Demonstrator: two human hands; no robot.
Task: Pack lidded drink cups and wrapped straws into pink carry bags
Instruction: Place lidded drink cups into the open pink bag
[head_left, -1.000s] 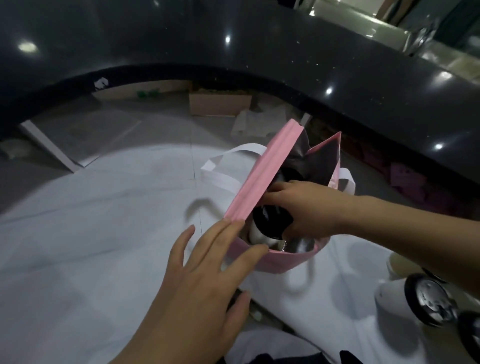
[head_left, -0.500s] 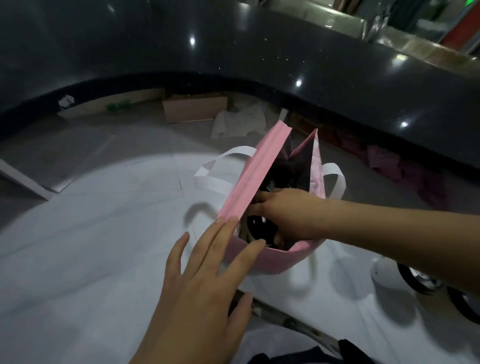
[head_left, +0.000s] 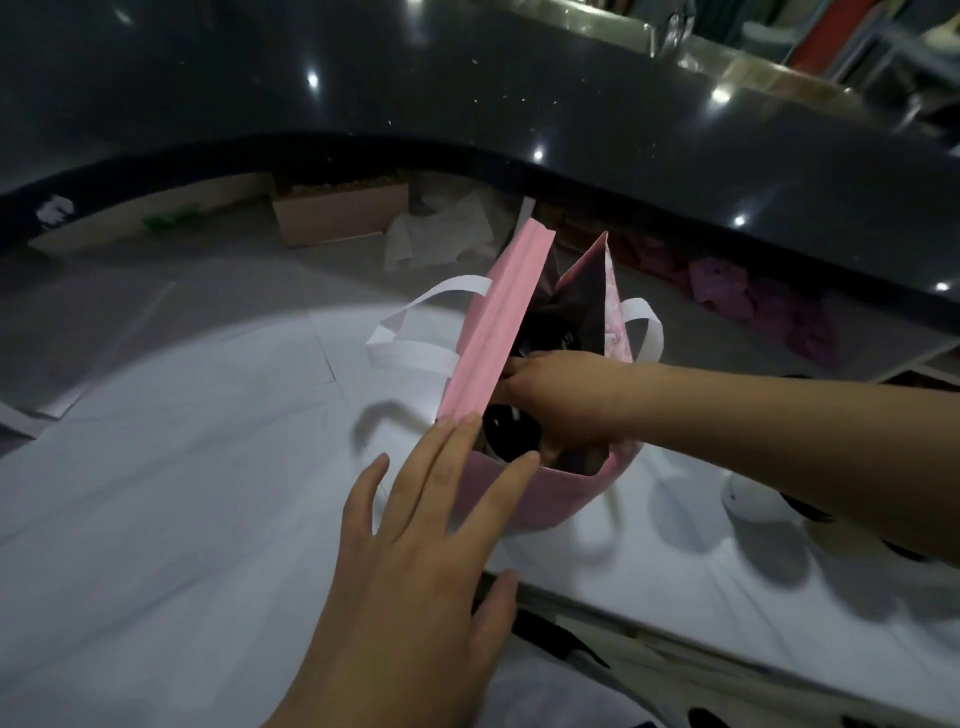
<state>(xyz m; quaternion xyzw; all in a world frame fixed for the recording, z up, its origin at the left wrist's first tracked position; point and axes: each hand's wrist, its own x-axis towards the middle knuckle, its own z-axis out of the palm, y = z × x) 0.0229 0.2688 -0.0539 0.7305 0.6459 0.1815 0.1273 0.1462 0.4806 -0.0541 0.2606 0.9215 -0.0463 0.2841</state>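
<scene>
The pink carry bag (head_left: 488, 343) stands open on the bench (head_left: 208, 467). The left hand (head_left: 415, 561), grip released, presses its 7 o'clock rim. The right hand (head_left: 566, 400) reaches inside beside a black-lidded cup (head_left: 511, 434); I cannot tell its grip.

Fingertips of the right hand (head_left: 566, 400) are hidden inside the pink bag (head_left: 493, 332).

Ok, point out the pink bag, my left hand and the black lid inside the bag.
pink bag (head_left: 498, 330): head view, on its folded left wall.
left hand (head_left: 415, 566): head view, middle of its back.
black lid (head_left: 511, 432): head view, on its top, inside the bag.
</scene>
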